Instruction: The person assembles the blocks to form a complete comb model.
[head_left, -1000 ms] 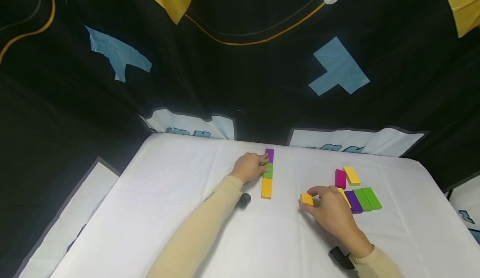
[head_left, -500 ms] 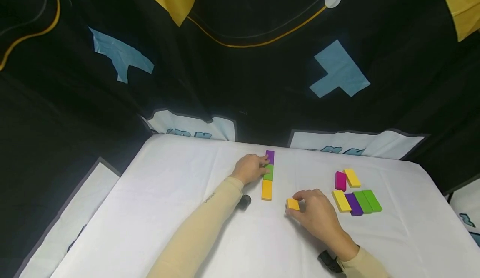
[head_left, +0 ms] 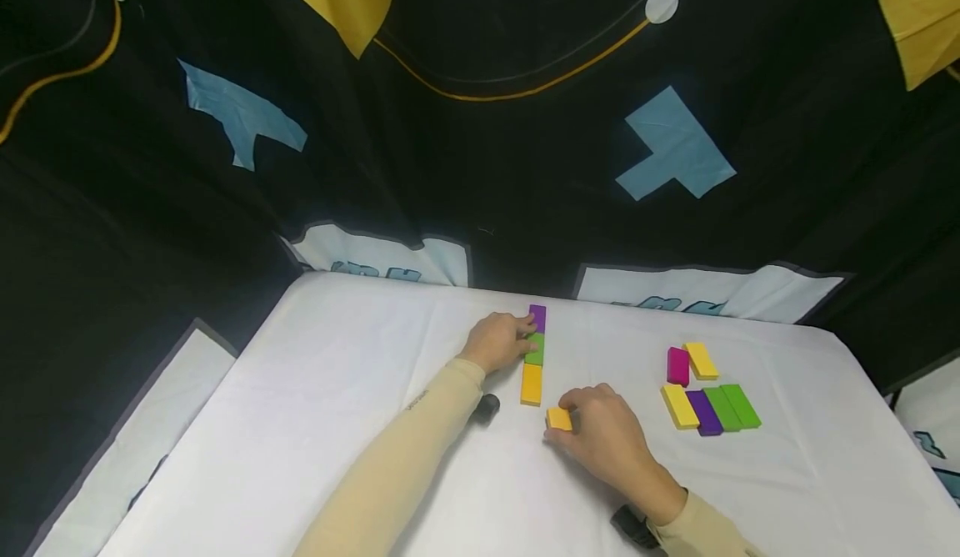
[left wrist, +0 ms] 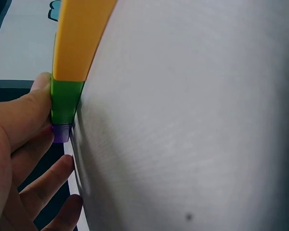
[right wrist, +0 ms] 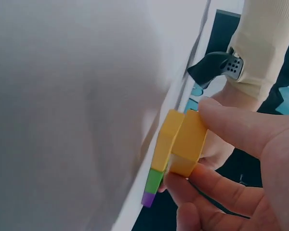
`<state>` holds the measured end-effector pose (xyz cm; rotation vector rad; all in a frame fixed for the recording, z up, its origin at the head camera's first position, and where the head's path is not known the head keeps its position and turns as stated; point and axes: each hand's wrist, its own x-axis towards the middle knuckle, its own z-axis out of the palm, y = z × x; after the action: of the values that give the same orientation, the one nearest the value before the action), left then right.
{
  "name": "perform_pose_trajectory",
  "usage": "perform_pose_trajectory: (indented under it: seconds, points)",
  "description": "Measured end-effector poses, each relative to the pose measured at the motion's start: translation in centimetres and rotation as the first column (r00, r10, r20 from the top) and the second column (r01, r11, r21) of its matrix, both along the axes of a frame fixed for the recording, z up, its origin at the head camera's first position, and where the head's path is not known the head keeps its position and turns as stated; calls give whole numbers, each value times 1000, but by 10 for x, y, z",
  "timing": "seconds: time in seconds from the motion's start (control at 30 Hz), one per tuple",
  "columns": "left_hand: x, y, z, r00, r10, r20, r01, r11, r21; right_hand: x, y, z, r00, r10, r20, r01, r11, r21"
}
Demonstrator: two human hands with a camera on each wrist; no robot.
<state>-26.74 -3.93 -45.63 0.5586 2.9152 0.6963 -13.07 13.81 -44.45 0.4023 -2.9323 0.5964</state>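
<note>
The right hand (head_left: 606, 432) pinched an orange block (head_left: 558, 419), best squared to the block row (head_left: 535, 358) that the uncurled left hand (head_left: 493, 342) touched.

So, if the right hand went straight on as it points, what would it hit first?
Its held block would probably meet the orange block at the near end of the row, but its height is unclear.

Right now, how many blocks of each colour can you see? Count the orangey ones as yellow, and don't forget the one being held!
Yellow blocks: 4, counting the one in the right hand
Green blocks: 3
Purple blocks: 2
Pink block: 1
Total: 10 blocks
</note>
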Motion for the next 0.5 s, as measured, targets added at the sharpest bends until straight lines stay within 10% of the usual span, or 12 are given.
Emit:
perform_pose_trajectory:
  seconds: [0.5]
  points:
    - [0, 0, 1, 1000, 0, 3, 0, 1000, 26, -6, -24, 3, 997, 82, 0, -82, 996, 42]
